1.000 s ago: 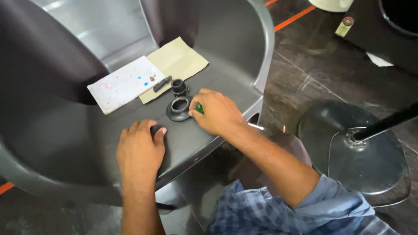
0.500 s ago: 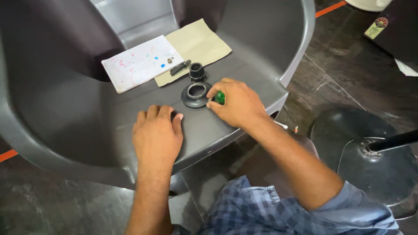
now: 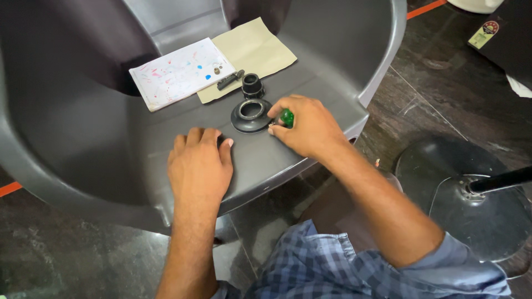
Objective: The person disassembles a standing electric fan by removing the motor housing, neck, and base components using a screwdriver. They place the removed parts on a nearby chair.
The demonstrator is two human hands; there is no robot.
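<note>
My right hand (image 3: 307, 128) is closed around a small green-handled tool (image 3: 287, 117), just right of a black round flange (image 3: 250, 116) lying on the grey plastic chair seat (image 3: 266, 160). Behind the flange stands a short black collar (image 3: 251, 86). My left hand (image 3: 200, 166) rests palm down on the seat, its fingers over a small dark object that is mostly hidden. A small dark metal part (image 3: 229, 80) and tiny screws (image 3: 216, 70) lie on the papers further back.
A white paper with coloured specks (image 3: 177, 73) and a beige sheet (image 3: 252, 52) lie at the back of the seat. To the right, on the dark tiled floor, stands a round metal stool base (image 3: 471, 194) with a black pole.
My right hand with the green tool has lifted slightly beside the flange. My left hand stays pressed on the seat. The view has shifted little.
</note>
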